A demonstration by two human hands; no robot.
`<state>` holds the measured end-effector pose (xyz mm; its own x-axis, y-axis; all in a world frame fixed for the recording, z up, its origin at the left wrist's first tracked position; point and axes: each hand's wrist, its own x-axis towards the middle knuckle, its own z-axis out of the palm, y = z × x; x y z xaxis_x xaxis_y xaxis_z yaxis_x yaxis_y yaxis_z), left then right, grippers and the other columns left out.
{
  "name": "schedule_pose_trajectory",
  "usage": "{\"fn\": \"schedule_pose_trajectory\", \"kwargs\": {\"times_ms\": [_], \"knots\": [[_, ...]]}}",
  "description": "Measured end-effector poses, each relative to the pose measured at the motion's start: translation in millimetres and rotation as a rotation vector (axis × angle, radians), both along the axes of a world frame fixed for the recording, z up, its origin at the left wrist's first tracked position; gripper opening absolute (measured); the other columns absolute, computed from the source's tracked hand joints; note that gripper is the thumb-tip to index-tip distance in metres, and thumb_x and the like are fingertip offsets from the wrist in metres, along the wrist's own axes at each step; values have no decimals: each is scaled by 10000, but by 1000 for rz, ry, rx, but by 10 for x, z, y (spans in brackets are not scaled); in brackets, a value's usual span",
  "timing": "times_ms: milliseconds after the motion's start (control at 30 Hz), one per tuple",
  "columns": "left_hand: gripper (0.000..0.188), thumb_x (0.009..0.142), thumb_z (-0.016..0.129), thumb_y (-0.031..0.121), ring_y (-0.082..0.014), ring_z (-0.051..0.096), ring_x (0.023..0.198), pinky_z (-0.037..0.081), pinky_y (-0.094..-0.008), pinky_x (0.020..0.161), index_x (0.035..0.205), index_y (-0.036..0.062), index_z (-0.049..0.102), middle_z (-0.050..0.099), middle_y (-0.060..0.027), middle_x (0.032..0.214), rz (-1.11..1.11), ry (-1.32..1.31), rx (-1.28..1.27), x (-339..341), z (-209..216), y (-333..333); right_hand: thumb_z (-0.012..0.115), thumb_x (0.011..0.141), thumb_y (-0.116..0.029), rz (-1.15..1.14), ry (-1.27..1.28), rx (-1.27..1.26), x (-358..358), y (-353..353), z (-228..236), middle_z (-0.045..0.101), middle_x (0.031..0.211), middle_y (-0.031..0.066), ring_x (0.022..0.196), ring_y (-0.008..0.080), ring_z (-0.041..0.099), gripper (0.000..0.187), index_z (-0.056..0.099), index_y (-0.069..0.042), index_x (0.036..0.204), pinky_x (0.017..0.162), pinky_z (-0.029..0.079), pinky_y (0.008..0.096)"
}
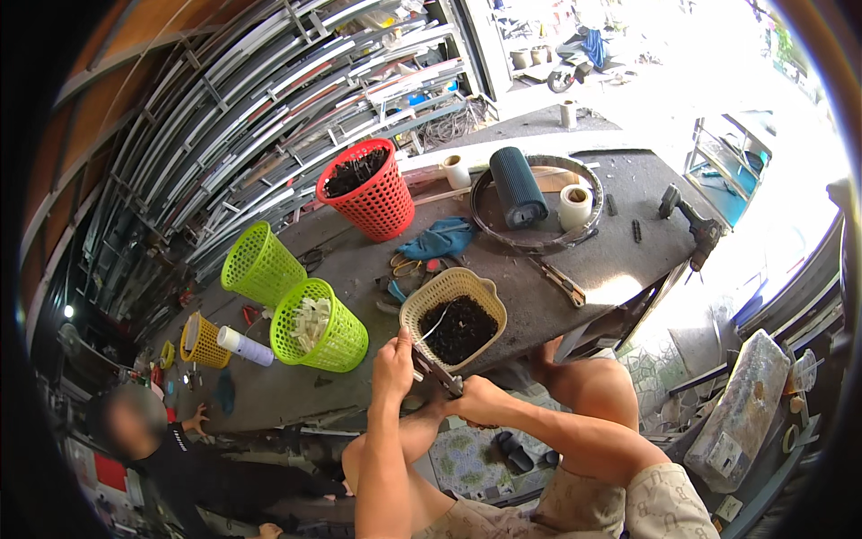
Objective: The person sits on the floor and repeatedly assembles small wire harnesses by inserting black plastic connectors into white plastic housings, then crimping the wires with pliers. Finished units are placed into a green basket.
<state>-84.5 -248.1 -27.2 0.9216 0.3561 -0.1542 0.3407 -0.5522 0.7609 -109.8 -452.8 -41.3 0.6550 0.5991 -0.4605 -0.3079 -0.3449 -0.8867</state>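
My left hand (392, 366) is closed, thumb up, round one end of a dark brown narrow strip (435, 368). My right hand (476, 402) is closed at the strip's other end, by a dark metal part; whether that part is a separate tool I cannot tell. Both hands are above my lap, at the table's near edge. Just beyond them stands a beige plastic basket (490, 296) with small black pieces (462, 328) inside. A thin white curved piece (437, 316) shows over its left side.
Green baskets (341, 346), a red basket (382, 198) of black pieces and a yellow basket (211, 346) stand on the dark table (539, 305). Farther off are a blue cloth (440, 238), a metal ring (485, 226) and a cordless drill (691, 220). Another person (193, 467) sits at left.
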Motion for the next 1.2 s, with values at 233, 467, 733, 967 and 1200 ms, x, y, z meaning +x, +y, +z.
{"fn": "schedule_pose_trajectory", "kwargs": {"times_ms": [233,467,733,967,1200], "knots": [[616,1137,343,459,-535,666,877,503,-581,774,957,-26,677,708,-269,814,-45,-379,202,21,-342,-108,725,866,-238,-23,179,29,-28,78,-5,571,564,66,465,176,537,348,603,-4,638,442,416,351],[580,1147,351,387,-240,605,507,482,-383,533,818,-20,599,609,-114,619,-130,-373,-39,-19,-441,-73,707,825,-102,-45,475,280,-9,28,-46,542,605,65,485,166,508,223,582,-9,666,435,396,339],[569,1150,366,385,-227,638,513,494,-379,504,878,-35,637,637,-120,664,-59,-352,-133,-49,-497,-19,739,882,-139,-12,576,276,21,92,-125,482,609,2,503,118,459,227,594,-54,729,451,352,316],[575,1147,378,409,-166,568,470,447,-330,464,844,-3,640,625,-55,633,-30,-426,-269,-45,-635,6,750,881,-196,15,425,250,36,97,-98,541,611,32,484,152,515,244,636,-19,759,436,390,327],[555,1118,429,476,-131,481,390,341,-272,354,808,49,603,604,-73,598,277,-218,-616,-61,-672,117,752,903,-365,97,25,-52,117,-4,105,575,566,43,459,166,545,421,652,-15,692,447,421,328]]}}
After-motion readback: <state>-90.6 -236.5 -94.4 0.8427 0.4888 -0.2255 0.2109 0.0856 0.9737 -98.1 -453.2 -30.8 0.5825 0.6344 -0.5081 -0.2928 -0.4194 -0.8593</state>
